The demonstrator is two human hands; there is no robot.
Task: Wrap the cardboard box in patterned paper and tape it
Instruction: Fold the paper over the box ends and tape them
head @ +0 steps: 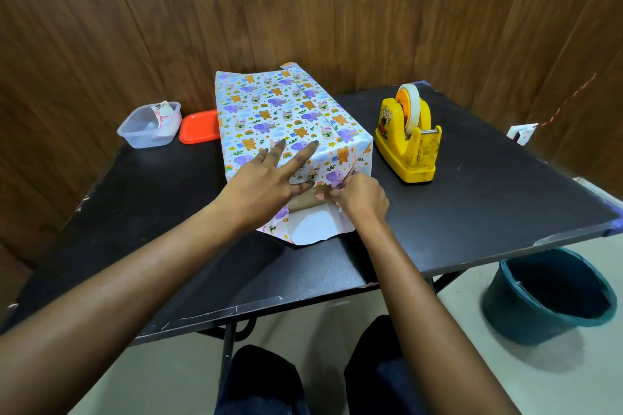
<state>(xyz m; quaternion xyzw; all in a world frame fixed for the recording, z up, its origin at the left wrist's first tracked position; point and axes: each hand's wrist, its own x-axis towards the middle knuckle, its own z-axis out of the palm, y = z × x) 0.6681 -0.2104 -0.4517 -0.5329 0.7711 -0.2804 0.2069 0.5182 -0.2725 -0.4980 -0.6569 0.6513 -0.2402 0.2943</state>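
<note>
**Papered box mid-surface, near end not yet closed**

A wood-panelled wall [337, 10] backs the one black surface [488, 199]. At its middle lies the one cardboard box [301, 204], its long side running away from the person. Patterned paper [269, 111] covers its top and sides. Bare cardboard shows only at the near end, above a flap lying white side up on the surface.

One dark green bin [553, 300] sits on the floor to the right, below the surface edge. One yellow tape dispenser [409, 145], carrying a single roll, stands just beside the box on the right. One clear container [148, 126] holding a paper scrap sits far left. One red lid [197, 127] lies between it and the box, its right edge hidden behind the box.

The left grip [266, 182] is wide, with straight fingers pressing the box top at its near edge. The right grip [357, 195] is narrow, pinching the paper fold at the near end's right side.
</note>
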